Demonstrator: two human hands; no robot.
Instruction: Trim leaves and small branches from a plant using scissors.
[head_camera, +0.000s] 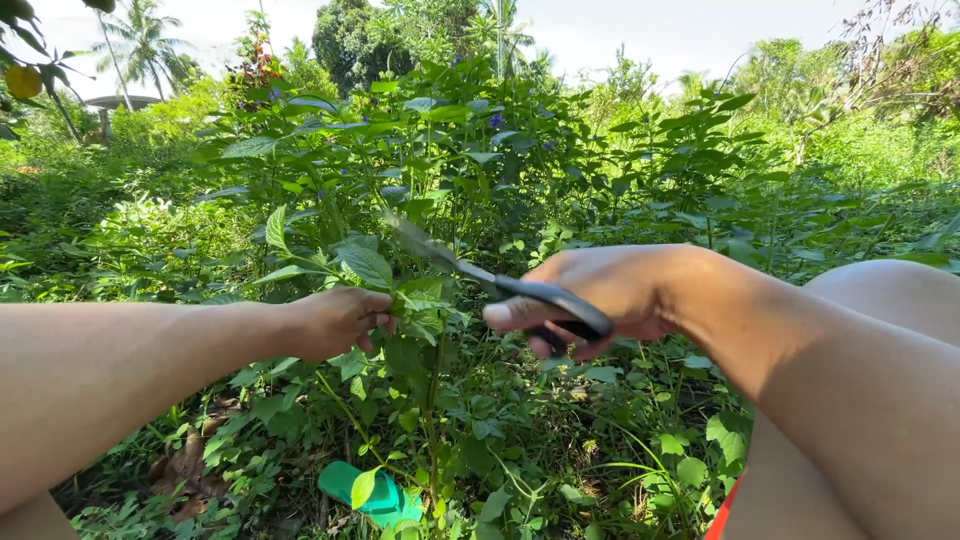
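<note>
Gripping a tall green leafy plant stem (425, 300), the left hand (335, 322) is curled nearly closed around the foliage, fingers wrapped over the leaves at mid-height. Just to its right, the right hand (600, 292) is closed on the black looped handles of a pair of steel-bladed scissors (500, 283), thumb through the near loop. The blurred blades point up and left, their tips reaching into the leaves just above the left hand; whether the blades are apart cannot be told. Low among the weeds below both hands lies a flat green plastic object (372, 492), partly hidden by leaves. A bare knee (890, 300) rises at right.
</note>
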